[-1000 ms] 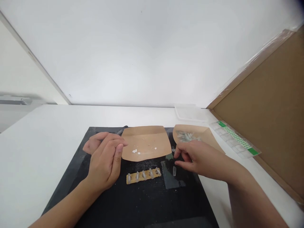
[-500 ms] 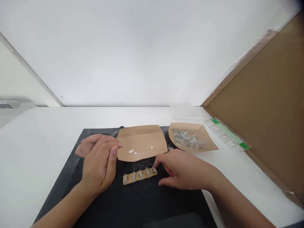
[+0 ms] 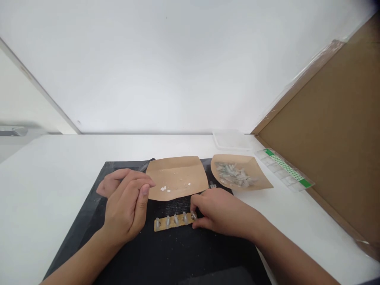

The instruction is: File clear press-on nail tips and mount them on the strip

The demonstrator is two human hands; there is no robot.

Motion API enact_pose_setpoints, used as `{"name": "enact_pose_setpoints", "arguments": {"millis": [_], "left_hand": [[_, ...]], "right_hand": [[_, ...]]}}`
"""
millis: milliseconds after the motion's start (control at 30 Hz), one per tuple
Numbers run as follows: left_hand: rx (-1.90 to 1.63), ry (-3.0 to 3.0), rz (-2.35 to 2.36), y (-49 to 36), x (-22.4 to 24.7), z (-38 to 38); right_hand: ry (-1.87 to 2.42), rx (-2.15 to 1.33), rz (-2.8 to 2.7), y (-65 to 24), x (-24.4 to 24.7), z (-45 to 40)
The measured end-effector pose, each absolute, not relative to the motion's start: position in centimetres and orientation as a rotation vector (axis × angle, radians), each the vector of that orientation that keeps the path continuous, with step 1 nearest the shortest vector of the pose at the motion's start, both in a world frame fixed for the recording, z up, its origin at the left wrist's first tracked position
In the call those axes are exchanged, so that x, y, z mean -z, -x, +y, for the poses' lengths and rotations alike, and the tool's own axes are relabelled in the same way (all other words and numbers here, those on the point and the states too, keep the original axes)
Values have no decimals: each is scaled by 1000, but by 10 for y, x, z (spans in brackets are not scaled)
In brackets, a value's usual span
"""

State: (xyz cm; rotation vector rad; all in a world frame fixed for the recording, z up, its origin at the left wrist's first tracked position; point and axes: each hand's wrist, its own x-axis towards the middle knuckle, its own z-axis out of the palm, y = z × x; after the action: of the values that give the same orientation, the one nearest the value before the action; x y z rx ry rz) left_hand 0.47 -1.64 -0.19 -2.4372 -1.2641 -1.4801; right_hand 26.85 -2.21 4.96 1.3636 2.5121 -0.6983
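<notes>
A yellowish strip (image 3: 172, 222) lies on the black mat, with several clear nail tips (image 3: 176, 219) standing in a row along it. My right hand (image 3: 221, 209) is at the strip's right end. Its index finger and thumb close from behind and in front around the last nail tip (image 3: 193, 215). To the left of the strip, my left hand (image 3: 126, 204) is held above the mat, fingers curled and thumb pressed against the index finger. Whatever lies inside that hand, if anything, is hidden.
Behind the strip stands a brown paper tray (image 3: 178, 166) with a few small white bits. Another paper tray (image 3: 259, 174) holds a heap of clear pieces. A clear compartment case (image 3: 285, 168) with a green label leans near the cardboard (image 3: 332, 138) at right. Under everything lies the black mat (image 3: 178, 257).
My right thumb has moved in towards the strip, so thumb and index finger now close around the end nail tip. My left hand keeps its pose.
</notes>
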Motion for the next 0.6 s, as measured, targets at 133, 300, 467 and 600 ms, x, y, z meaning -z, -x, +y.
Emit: {"name": "enact_pose_setpoints", "arguments": {"millis": [133, 300, 467, 600], "left_hand": [[1493, 2463, -1213, -5, -1, -17], [1507, 2459, -1183, -5, -5, -18], [1489, 2440, -1206, -5, -7, -22], [1449, 2409, -1248, -3, -6, -24]], "right_hand": [[-1306, 732, 2595, -270, -48, -20], [-1282, 1064, 2662, -277, -41, -15], [-1406, 1345, 2610, -288, -45, -17], [-1483, 1372, 2688, -297, -61, -18]]}}
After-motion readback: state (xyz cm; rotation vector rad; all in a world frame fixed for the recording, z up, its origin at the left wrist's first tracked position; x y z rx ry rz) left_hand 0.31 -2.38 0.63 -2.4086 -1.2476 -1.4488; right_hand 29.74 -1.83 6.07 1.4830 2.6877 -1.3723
